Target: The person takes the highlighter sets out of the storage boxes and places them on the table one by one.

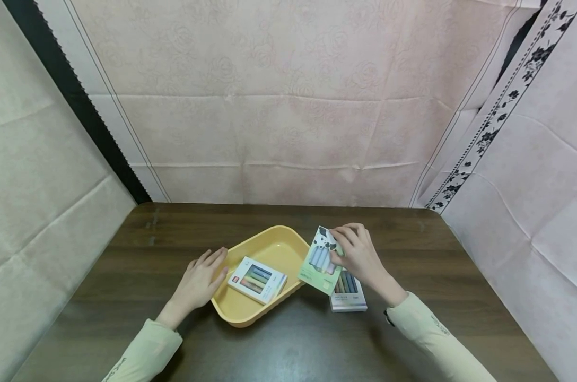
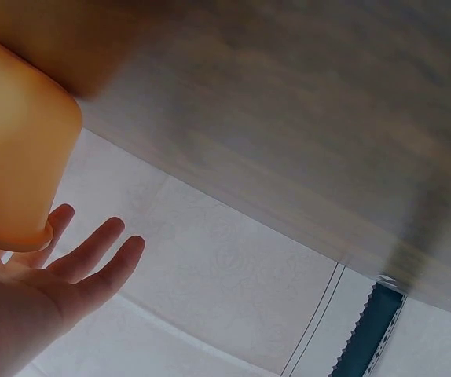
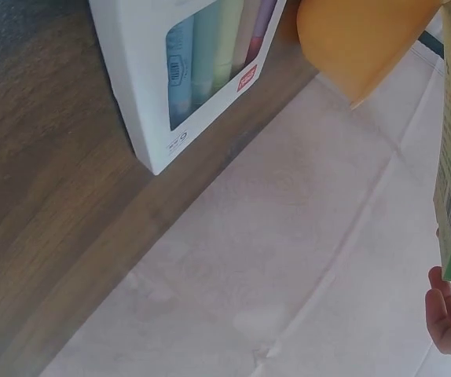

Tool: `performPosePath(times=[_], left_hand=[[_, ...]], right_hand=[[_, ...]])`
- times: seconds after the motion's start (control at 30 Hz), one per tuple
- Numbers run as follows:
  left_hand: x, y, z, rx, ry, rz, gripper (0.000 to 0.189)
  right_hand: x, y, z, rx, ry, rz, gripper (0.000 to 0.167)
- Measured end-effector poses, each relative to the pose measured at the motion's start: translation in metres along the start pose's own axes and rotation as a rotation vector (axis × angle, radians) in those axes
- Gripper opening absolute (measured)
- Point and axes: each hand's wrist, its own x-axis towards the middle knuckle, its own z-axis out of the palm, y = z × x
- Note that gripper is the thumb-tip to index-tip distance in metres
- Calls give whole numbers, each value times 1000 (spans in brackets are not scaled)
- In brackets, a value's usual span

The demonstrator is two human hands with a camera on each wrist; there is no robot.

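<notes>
My left hand [image 1: 199, 282] rests its fingers along the left rim of a yellow plastic tray [image 1: 281, 246]; in the left wrist view its fingers [image 2: 100, 251] are spread beside the tray's corner. A white windowed box of highlighters [image 1: 257, 280] lies inside the tray. With thumb and fingers my right hand [image 1: 357, 252] pinches a green-and-white highlighter box [image 1: 323, 260] by its right side, tilted beside the tray's right edge. Beneath it, a second white highlighter box [image 1: 349, 297] lies on the table, partly covered; its pens show through the window in the right wrist view.
The brown wooden table [image 1: 174, 233] reaches back to a pale cloth [image 1: 293, 132] hung behind it. More pale cloth hangs at both sides, with a black strip [image 1: 97, 122] at left and a floral border [image 1: 498, 116] at right.
</notes>
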Motion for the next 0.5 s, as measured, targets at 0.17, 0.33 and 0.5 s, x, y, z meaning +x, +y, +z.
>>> performPosePath(times=[0.17, 0.33, 0.5], left_hand=[[0, 0, 1, 2, 15, 0, 48], [0, 0, 3, 4, 55, 11, 47], [0, 0, 3, 0, 57, 13, 47]], right_hand=[[-2, 1, -2, 11, -6, 6, 41], [-4, 3, -5, 18, -12, 16, 41], [-6, 6, -7, 18, -11, 20, 42]])
